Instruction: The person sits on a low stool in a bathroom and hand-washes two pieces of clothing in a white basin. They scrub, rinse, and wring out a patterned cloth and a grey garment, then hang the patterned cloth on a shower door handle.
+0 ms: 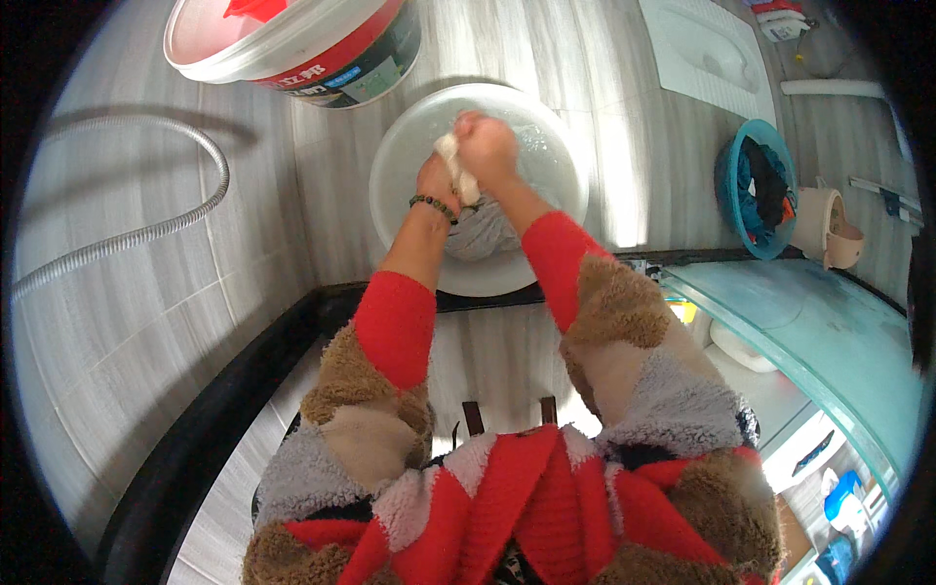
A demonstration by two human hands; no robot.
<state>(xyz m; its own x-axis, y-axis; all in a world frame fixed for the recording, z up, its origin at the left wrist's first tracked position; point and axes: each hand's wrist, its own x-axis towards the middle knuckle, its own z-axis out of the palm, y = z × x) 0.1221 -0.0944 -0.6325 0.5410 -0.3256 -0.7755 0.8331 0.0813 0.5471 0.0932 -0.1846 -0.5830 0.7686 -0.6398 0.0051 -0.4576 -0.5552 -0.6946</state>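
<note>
A round white basin (387,156) stands on the floor in front of me, with sudsy water (542,141) inside. Over it my left hand (434,183), with a beaded bracelet at the wrist, is closed on a cream-white cloth (456,172). My right hand (487,149) is clenched on the same cloth just to the right and slightly farther away. The cloth is bunched between the two fists, and much of it is hidden by the fingers. Below my hands, a wet grey cloth (482,232) lies heaped in the near part of the basin.
A large paint bucket (336,73) holding something red stands at the far left. A metal shower hose (210,180) curves along the left. A squat toilet (710,58) and a blue tub (733,195) of dark clothes are at the right. A glass panel (809,312) is nearer.
</note>
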